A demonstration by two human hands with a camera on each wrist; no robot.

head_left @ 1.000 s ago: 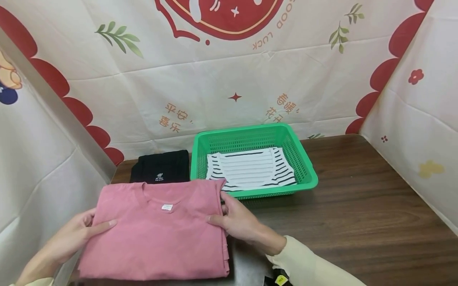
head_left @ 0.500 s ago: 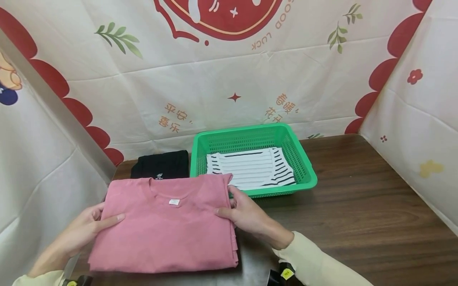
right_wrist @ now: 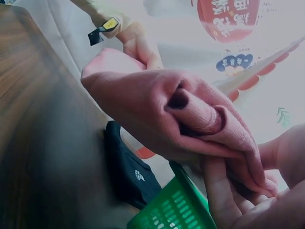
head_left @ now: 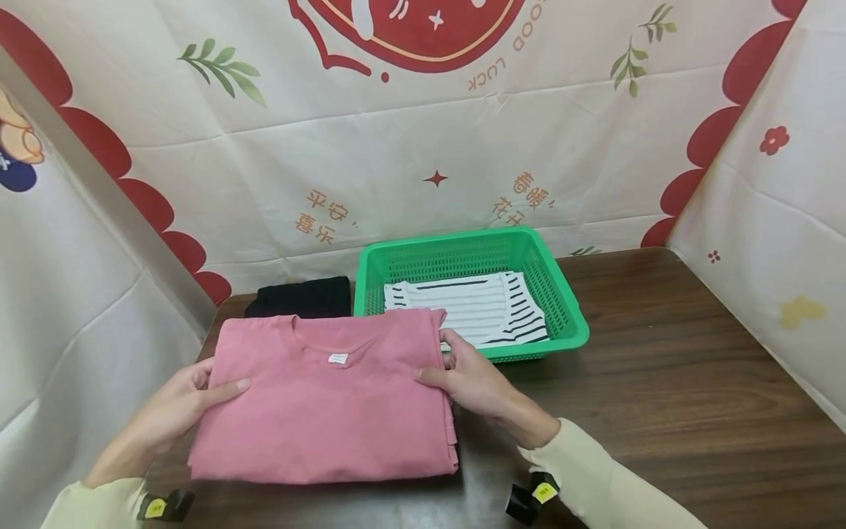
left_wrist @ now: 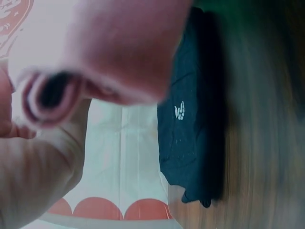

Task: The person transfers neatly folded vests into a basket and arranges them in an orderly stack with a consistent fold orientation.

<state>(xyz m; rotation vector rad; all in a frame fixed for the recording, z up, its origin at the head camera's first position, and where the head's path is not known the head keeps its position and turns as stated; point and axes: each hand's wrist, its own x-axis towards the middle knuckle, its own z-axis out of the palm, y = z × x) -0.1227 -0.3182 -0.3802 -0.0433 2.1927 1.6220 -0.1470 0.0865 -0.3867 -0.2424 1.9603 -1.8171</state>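
Observation:
A folded pink T-shirt (head_left: 324, 426) with a white neck label is held up off the table between both hands. My left hand (head_left: 175, 411) grips its left side, thumb on top and fingers underneath. My right hand (head_left: 476, 378) pinches the right side the same way, near the front of the green basket (head_left: 578, 330). In the right wrist view, the shirt's rolled side folds (right_wrist: 205, 114) show above the fingers (right_wrist: 219, 186). Inside the basket lies a folded white garment with dark stripes (head_left: 463, 305), its near edge partly hidden by the shirt and right hand.
Left of the basket lies a folded black garment (head_left: 304, 297) with a small white print (left_wrist: 179, 110), partly covered by the shirt in the head view. The brown wooden table (head_left: 661, 389) extends to the right. Printed white cloth (head_left: 396, 162) hangs behind and at both sides.
Both hands have carried the pink T-shirt to the right and farther from the body, toward the basket. It now covers more of the black garment. The basket has stayed put.

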